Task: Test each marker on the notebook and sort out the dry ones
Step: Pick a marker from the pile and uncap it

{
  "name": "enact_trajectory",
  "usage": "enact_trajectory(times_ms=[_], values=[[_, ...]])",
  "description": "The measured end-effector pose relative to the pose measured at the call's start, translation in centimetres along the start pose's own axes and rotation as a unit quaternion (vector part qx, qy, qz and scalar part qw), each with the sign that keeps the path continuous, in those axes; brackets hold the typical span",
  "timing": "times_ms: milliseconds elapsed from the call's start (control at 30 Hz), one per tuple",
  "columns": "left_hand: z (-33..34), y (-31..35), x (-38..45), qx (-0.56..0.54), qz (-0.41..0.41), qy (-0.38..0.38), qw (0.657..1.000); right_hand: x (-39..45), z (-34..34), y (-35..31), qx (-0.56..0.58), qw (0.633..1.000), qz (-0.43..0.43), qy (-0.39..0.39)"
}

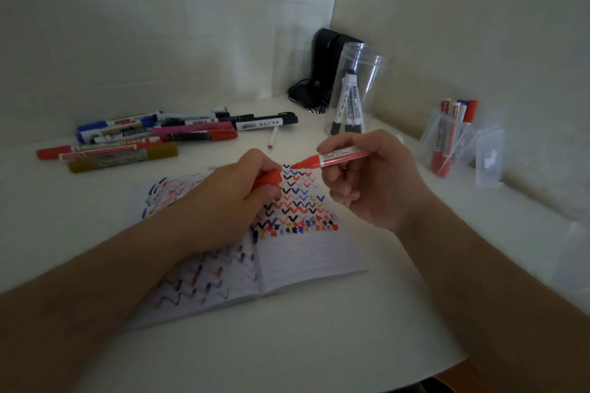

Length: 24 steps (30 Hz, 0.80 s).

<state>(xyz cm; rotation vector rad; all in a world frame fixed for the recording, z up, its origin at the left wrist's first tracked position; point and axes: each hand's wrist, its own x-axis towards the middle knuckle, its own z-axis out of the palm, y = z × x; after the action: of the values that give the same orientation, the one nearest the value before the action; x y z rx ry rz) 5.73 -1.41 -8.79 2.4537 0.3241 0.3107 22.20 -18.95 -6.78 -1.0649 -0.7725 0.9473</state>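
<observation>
An open lined notebook lies on the white table, its pages covered with red, blue and black zigzag test marks. My right hand grips an uncapped red marker above the right page, tip pointing left. My left hand rests over the notebook and holds the red cap in curled fingers, a short gap from the tip. A pile of several markers lies at the back left of the table.
A clear tumbler with black-capped markers stands at the back. A clear holder with red and blue markers sits at the right by the wall. A black device with cable fills the corner. A thin white pen lies behind the notebook.
</observation>
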Motion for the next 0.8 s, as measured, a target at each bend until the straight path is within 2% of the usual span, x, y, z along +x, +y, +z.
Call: enact_trajectory(times_ms=[100,233,567,800], values=[[0.1,-0.5,0.0,-0.027,-0.006,0.018,0.999,0.4,-0.5,1.4,0.034,0.996,-0.024,0.075],[0.2,-0.8,0.2,-0.035,-0.003,0.027,0.999,0.1,-1.2,2.1,0.0,0.989,-0.055,0.139],[0.2,-0.4,0.0,-0.034,-0.001,0.016,0.999,-0.3,-0.1,2.4,-0.073,0.985,-0.057,0.146],[0.2,0.1,-0.2,0.005,0.025,0.019,0.999,-0.4,0.7,2.4,-0.126,0.98,-0.038,0.149]])
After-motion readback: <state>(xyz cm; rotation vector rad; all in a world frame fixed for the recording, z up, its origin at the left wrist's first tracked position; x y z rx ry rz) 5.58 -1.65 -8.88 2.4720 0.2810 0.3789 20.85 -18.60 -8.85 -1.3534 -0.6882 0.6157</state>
